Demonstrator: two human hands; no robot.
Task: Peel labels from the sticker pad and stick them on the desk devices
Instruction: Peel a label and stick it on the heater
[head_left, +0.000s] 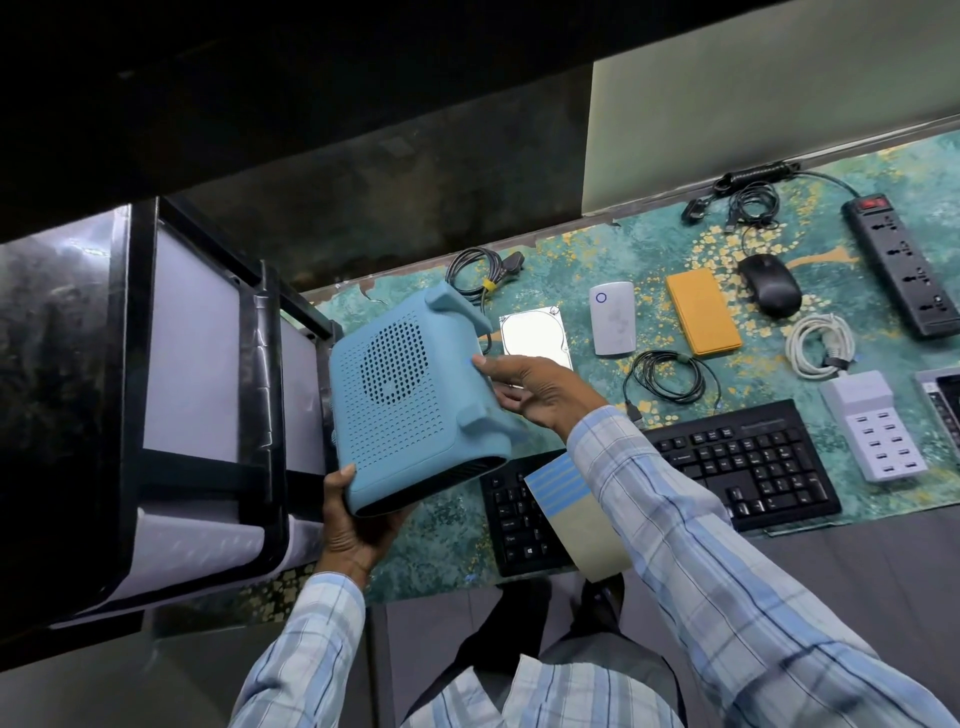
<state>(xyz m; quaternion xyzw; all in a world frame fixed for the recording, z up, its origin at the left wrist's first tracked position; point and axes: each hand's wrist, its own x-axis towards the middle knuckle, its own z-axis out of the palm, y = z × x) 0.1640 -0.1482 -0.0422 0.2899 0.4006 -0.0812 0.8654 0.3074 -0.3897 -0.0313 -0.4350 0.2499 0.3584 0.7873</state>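
Left hand (353, 525) grips the near lower corner of the pale-blue perforated plastic heater-style box (410, 395) from below, thumb on the face, fingers wrapped under the dark vent edge. It's carrying the weight; the box is lifted and tilted, perforated face toward the camera.

Right hand (530, 389) is on the box's far right edge, between its two moulded feet. Fingers curl behind the side, and the fingertip (477, 360) presses a small blue strip against that edge. It looks like a label (470, 358), but it's too small to confirm. So the right hand is clamped on the box side, not free.

Key relation: the sticker pad (571, 514), a tan backing sheet with pale-blue label strips on its upper part, lies below the right forearm, toward the body from the right hand, partly on the black keyboard (727, 467). Its long axis runs diagonally, strips end toward the hand, bare tan end toward the person. The right hand is nearer; the left is occupied.

Judgement: the label is being seated on the box. The next peel needs the right hand to pull back toward the body to the pad, and the box likely set down first.

Forearms: left comes up from below, right crosses diagonally over the keyboard, wrist bent inward.
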